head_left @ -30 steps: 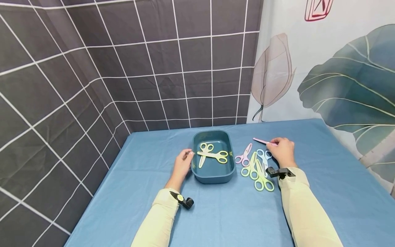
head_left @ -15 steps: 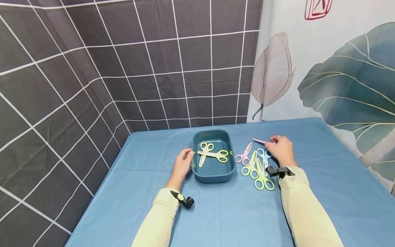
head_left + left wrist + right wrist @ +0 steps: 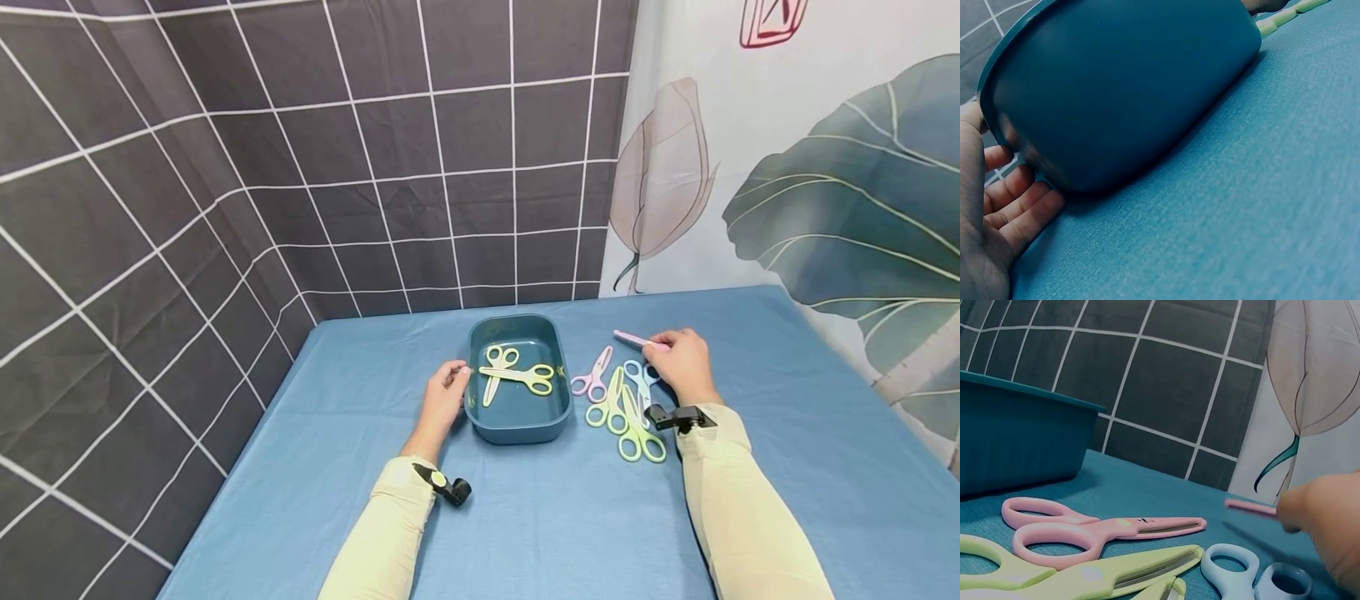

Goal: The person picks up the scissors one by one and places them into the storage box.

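Observation:
My left hand point(image 3: 442, 398) holds the left wall of a dark teal plastic box point(image 3: 517, 433), with the thumb at the rim and the fingers along the outside in the left wrist view. Inside the box lie two crossed pairs of pale yellow-green scissors point(image 3: 536, 379). My right hand point(image 3: 686, 365) pinches a pair of pink scissors point(image 3: 632, 338), its blade end pointing left and its handles hidden by the hand. In the right wrist view the pink blade tip point(image 3: 1250, 507) shows above the cloth, with a shadow below it.
Between the box and my right hand lie another pair of pink scissors point(image 3: 1107, 532), light blue scissors point(image 3: 1232, 569) and two pairs of green scissors point(image 3: 642, 442), partly overlapping. A blue cloth point(image 3: 517, 533) covers the table. Behind it hang a dark grid curtain point(image 3: 480, 208) and a leaf-print curtain point(image 3: 675, 250).
The pink scissors in my right hand have turned slightly, showing more of their flat side, and the hand has shifted a little left. My left hand and the box stay nearly still.

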Available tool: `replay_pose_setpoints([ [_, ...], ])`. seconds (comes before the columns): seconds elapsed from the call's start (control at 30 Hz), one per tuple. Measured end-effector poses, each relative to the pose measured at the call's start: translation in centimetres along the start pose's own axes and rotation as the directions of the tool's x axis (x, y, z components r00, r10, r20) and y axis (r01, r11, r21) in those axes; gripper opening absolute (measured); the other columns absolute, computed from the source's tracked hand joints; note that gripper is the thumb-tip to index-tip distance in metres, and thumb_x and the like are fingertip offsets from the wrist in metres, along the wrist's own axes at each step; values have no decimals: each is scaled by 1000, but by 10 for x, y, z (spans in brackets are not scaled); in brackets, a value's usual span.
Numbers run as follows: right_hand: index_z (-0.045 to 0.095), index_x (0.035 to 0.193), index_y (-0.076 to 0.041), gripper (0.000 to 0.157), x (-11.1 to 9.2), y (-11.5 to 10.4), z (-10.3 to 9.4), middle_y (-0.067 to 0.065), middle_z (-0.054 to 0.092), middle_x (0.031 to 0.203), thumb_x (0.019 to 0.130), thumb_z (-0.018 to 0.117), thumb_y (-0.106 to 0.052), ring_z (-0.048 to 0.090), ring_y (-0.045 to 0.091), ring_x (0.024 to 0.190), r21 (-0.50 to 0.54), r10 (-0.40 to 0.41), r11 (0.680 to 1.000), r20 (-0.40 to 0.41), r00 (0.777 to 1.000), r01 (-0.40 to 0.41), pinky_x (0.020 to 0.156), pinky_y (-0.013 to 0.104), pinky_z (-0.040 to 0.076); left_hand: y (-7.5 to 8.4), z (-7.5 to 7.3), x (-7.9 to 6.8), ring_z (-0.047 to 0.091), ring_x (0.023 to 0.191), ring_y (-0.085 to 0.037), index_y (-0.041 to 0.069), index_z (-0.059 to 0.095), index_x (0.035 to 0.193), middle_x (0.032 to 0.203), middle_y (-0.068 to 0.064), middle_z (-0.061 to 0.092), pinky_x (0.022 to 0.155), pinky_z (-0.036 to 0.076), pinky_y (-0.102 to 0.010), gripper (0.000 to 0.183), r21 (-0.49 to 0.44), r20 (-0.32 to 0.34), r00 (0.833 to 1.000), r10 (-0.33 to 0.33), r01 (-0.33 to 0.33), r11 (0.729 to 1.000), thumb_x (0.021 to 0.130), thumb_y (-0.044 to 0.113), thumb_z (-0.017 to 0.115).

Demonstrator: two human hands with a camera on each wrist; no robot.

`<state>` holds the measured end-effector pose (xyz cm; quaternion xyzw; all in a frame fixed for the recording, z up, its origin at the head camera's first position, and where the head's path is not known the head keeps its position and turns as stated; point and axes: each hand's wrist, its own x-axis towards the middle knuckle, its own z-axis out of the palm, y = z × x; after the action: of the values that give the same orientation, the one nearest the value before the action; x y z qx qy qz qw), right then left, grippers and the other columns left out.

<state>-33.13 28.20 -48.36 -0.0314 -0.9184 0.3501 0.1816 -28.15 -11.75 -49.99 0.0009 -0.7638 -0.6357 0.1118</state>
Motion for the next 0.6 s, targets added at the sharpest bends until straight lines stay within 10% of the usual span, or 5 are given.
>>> replay_pose_setpoints([
  [0.3,74,109,-1,33,3,-10,0,19,65,110,91,65,-27,55,29,97,207,186,964,-71,980,-168,80,36,40,-2,0,0,53,65,-10,-1,65,121,92,-12,64,58,47,-23,28,7,-6,1000,-14,14,1000,102,18,59],
  [0.6,74,115,-3,35,5,-23,1,18,66,116,95,67,-30,56,24,97,270,172,949,-11,985,-162,79,32,44,-2,-1,1,52,64,-10,-1,65,121,90,-9,62,58,47,-24,28,1,-5,1000,-9,9,1000,102,19,59],
])
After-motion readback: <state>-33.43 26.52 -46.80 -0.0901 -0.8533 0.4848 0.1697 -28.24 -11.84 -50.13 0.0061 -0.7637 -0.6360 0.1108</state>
